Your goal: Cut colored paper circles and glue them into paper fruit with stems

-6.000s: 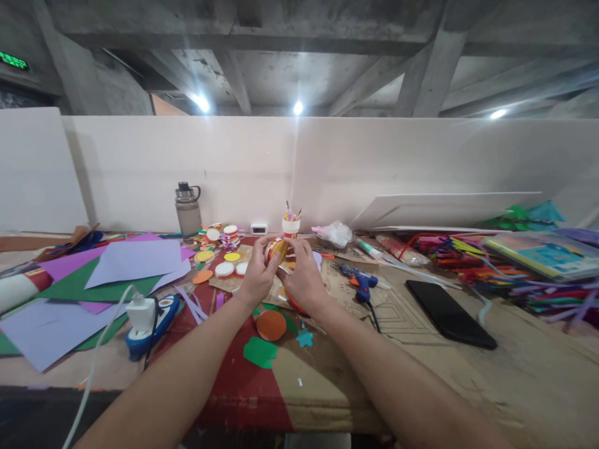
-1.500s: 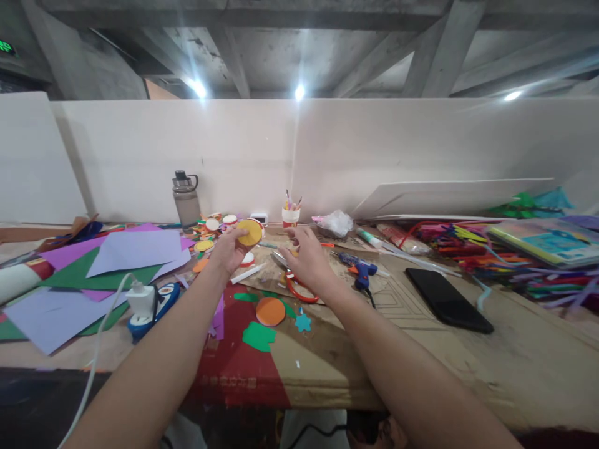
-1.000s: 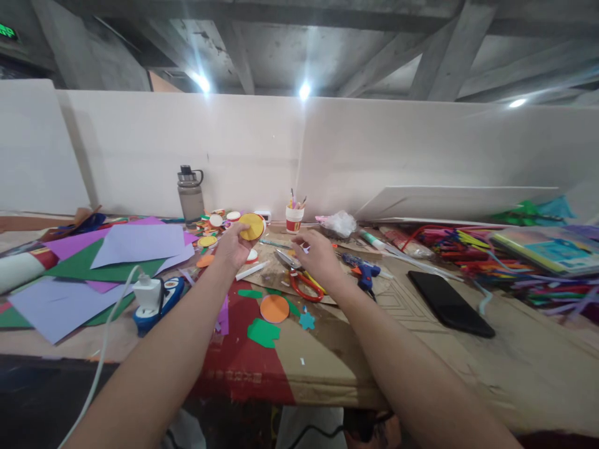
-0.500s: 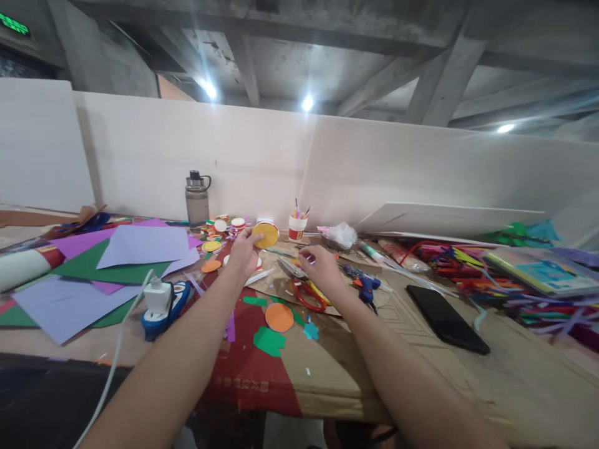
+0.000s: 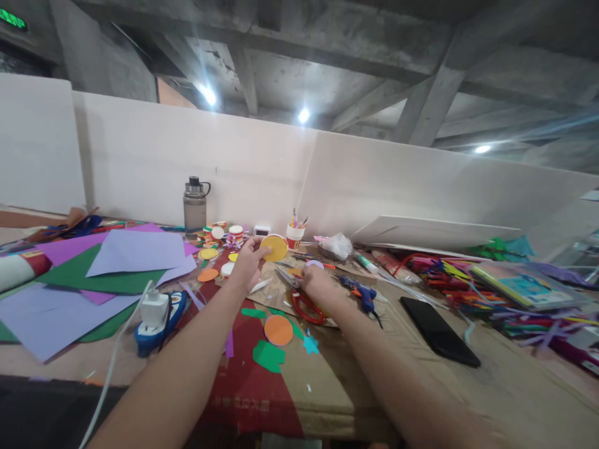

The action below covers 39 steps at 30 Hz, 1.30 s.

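Tall white panels point(image 5: 253, 168) stand behind the wide, cardboard-covered desk point(image 5: 505, 399). On the person's left, pale lavender paper sheets point(image 5: 135, 252) overlap a dark green sheet point(image 5: 107, 274); a black phone point(image 5: 440, 330) lies flat on the right. A grey translucent bottle point(image 5: 194, 209) with a black lid stands upright near the panels, and a blue power strip point(image 5: 175, 308) holding a white plug sits near the sheets.

The left hand point(image 5: 248, 265) grasps a round yellow-faced disc point(image 5: 274, 248), held tilted above the desk in front of a red-and-white paper cup point(image 5: 295, 237) of pencils. The right hand point(image 5: 318, 284) is low, just beside red-handled metal scissors point(image 5: 286, 278); its fingertips are partly hidden, so whether it grips anything cannot be told. A blue glue gun point(image 5: 365, 294) lies to its right. Nearer the person are a flat orange disc point(image 5: 278, 330) and, smallest, a light-blue paper star point(image 5: 310, 345).
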Available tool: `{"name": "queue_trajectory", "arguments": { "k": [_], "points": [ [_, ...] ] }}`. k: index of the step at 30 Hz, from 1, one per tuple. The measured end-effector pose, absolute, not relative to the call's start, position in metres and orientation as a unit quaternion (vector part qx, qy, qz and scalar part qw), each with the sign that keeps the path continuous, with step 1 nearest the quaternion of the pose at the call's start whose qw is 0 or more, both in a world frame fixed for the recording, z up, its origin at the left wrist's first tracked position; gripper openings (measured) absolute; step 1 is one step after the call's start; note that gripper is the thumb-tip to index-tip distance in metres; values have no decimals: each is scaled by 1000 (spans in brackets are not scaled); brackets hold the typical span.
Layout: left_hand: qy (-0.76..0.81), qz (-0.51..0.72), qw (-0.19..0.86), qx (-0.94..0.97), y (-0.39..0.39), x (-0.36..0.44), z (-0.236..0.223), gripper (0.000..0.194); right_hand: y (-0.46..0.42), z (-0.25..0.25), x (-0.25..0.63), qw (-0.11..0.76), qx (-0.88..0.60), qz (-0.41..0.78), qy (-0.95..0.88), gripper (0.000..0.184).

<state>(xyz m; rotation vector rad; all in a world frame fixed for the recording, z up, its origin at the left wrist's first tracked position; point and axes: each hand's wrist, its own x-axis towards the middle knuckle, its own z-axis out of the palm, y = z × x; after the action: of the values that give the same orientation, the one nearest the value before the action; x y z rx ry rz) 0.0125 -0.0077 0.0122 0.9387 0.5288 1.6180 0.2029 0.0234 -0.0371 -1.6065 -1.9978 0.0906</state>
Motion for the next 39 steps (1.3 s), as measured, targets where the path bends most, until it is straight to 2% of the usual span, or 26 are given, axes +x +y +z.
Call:
{"name": "queue_trajectory", "arguments": {
  "k": [4,7,9,12,14,16,18,22,25,31,33,37,39],
  "points": [
    [182,656,576,453,-16,12,16,35,29,-48,197,270,-614,11,-741,19],
    [153,630,590,481,-21,13,18,38,27,-47,197,293,-608,-6,-737,9],
    [145,614,599,493,-23,14,18,37,23,-41,198,322,-601,-10,-732,10],
    [142,604,609,494,-24,15,18,33,15,-26,202,380,-591,3,-712,21],
    [136,605,614,489,-25,15,18,31,7,-12,206,428,-572,28,-699,37],
    [128,607,617,484,-27,16,19,31,-3,2,209,528,-501,105,-678,41],
    [121,607,620,482,-28,16,19,31,-14,14,210,607,-430,192,-640,33],
    [122,604,619,487,-29,17,19,31,-34,30,211,679,-297,410,-531,24],
    [127,603,615,492,-28,19,19,31,-41,37,211,690,-190,488,-500,27],
    [130,607,609,495,-27,23,17,33,-48,41,207,681,-132,454,-560,48],
    [135,607,605,497,-26,24,16,32,-50,40,205,687,-140,430,-569,44],
    [137,609,602,498,-25,24,15,32,-56,37,202,697,-162,414,-562,22],
    [137,612,603,493,-24,24,15,34,-60,36,201,697,-170,414,-560,23]
  ]
}}
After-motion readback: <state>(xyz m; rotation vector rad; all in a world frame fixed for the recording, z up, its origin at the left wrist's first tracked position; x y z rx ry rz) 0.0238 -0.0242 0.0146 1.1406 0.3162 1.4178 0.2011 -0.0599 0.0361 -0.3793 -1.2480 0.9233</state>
